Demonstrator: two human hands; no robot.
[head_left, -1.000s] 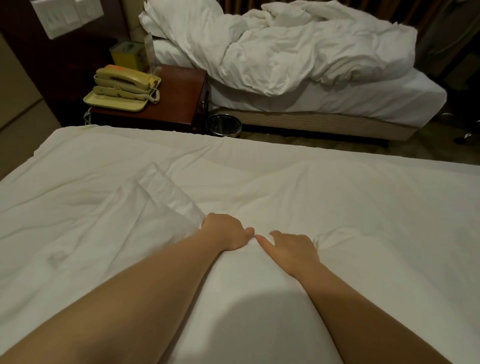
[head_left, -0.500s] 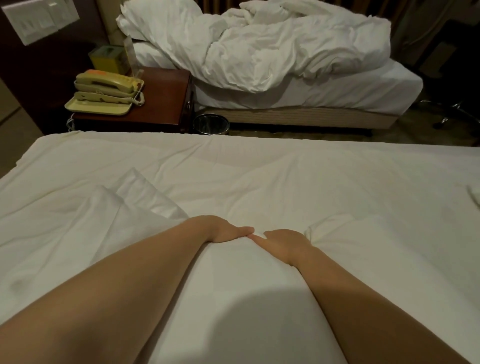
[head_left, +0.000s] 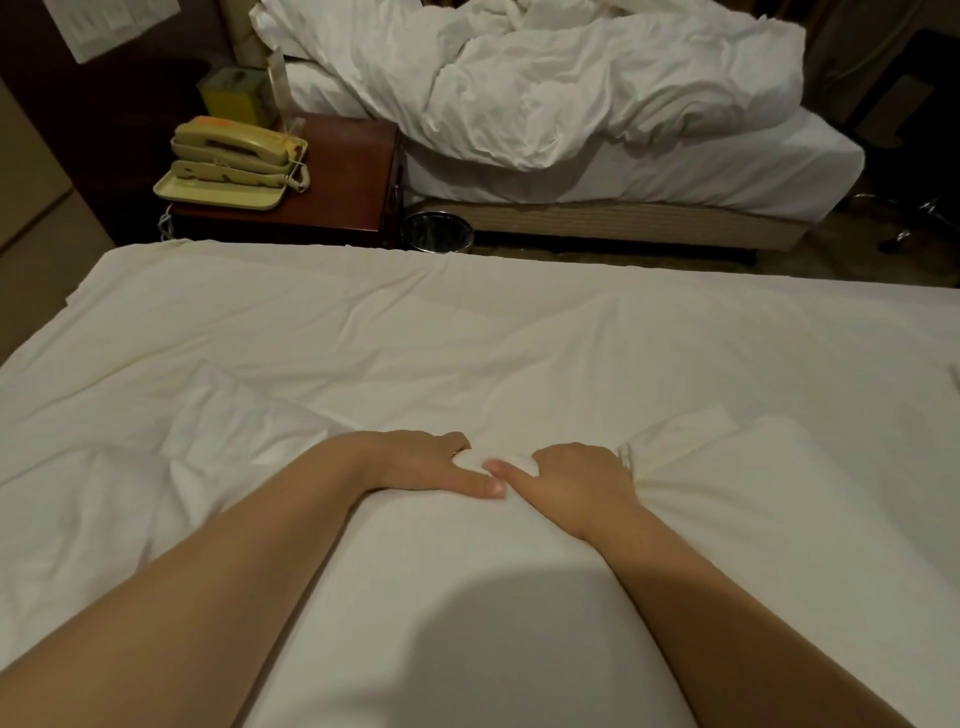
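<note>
A white sheet (head_left: 467, 343) covers the near bed and lies in folds around my hands. My left hand (head_left: 426, 465) and my right hand (head_left: 576, 480) sit side by side in the middle of the bed, thumbs touching. Both have their fingers curled into a bunched ridge of the white cloth (head_left: 498, 460) that rises between them. Creases run out from the grip to the left and right. A doubled layer of cloth (head_left: 234, 415) lies to the left of my left forearm.
A dark wooden nightstand (head_left: 343, 197) behind the bed carries a cream telephone (head_left: 234, 156) and a yellow box (head_left: 234, 93). A metal bin (head_left: 436, 231) stands on the floor beside it. A second bed with a crumpled white duvet (head_left: 597, 88) fills the back.
My hands have drawn a little nearer to me and their fingers have curled tighter, gathering a bump of cloth between them. The camera has shifted slightly.
</note>
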